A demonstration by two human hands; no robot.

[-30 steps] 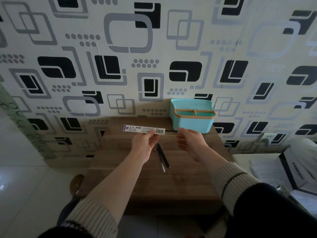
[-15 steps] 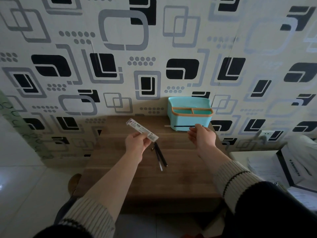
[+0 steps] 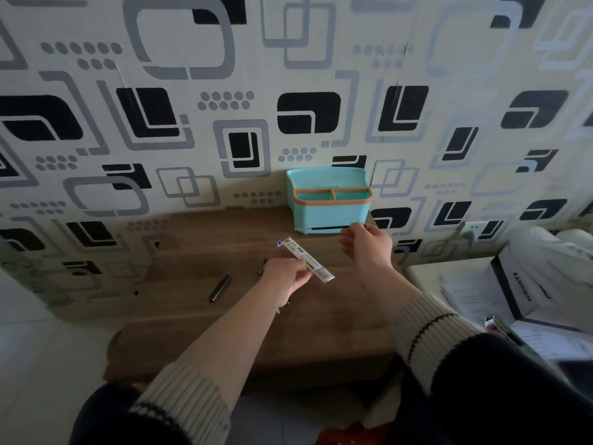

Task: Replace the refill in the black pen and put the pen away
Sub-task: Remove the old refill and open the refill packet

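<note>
My left hand [image 3: 285, 279] pinches a narrow white refill packet [image 3: 306, 263], which slants up to the left over the wooden table [image 3: 192, 342]. My right hand [image 3: 365, 242] holds a thin black refill [image 3: 330, 227] by one end. The refill lies level, just in front of the lower wall of the teal organizer [image 3: 327, 216]. A short black pen part [image 3: 219, 288] rests on the table to the left of my left hand. A small dark bit [image 3: 261, 271] shows at that hand's edge; the rest is hidden behind the hand.
The organizer stands against the patterned wall at the table's back right, and its two orange-rimmed compartments look empty. A lower white surface on the right carries papers [image 3: 465, 290] and a black-and-white box [image 3: 519, 290]. A wall socket [image 3: 475, 227] sits behind it.
My right hand has drawn the black refill away from the packet, to the right and toward the organizer. My left hand has tilted the packet and shifted right. The view moved slightly.
</note>
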